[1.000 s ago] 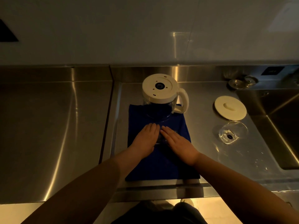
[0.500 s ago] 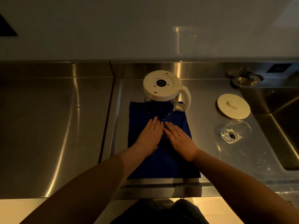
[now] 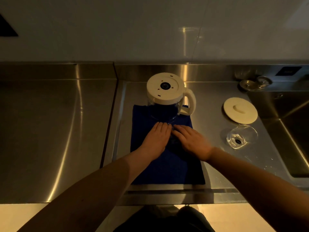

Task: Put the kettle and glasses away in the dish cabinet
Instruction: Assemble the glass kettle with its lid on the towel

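A glass kettle (image 3: 164, 91) with a cream base and handle stands upside down at the far end of a blue cloth (image 3: 167, 169) on the steel counter. My left hand (image 3: 155, 139) and my right hand (image 3: 192, 141) lie side by side on the cloth just in front of it. Their fingers are straight and the fingertips almost reach the kettle's glass. Faint glints show in the gap between the hands; I cannot tell what is there. A clear glass (image 3: 240, 136) sits on the bare counter to the right. The cream kettle lid (image 3: 240, 112) lies behind it.
A steel sink (image 3: 297, 128) drops away at the right edge. Small metal drain parts (image 3: 249, 84) and a faint clear glass (image 3: 242, 73) sit at the back right by the wall. A wide steel surface (image 3: 50, 131) stretches to the left.
Both hands slid a little further up the cloth toward the kettle. The kettle, lid and glass kept their places.
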Demonstrator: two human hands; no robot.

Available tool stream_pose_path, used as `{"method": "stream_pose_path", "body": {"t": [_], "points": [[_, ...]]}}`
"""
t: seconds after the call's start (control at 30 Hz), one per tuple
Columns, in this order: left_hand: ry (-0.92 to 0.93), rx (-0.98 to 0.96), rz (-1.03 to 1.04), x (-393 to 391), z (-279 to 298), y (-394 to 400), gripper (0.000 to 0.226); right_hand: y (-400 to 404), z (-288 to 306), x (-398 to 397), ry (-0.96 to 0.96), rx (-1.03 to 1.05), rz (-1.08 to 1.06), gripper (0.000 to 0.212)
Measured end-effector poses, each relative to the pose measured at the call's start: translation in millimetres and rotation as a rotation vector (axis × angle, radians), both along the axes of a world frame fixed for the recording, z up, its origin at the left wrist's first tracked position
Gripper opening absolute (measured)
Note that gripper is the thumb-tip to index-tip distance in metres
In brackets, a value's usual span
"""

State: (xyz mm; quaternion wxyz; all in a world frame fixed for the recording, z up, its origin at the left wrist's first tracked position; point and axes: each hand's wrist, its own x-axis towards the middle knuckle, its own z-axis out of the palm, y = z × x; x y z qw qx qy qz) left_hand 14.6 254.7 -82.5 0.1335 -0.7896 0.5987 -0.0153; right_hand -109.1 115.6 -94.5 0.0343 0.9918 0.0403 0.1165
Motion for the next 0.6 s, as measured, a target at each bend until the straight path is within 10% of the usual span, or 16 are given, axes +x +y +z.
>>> {"method": "stream_pose_path", "body": {"t": [0.6], "points": [[0.098,-0.009,0.097,-7,-20,3,0.084,-3,2,-5,-0.031,-0.033,0.233,0.063]]}}
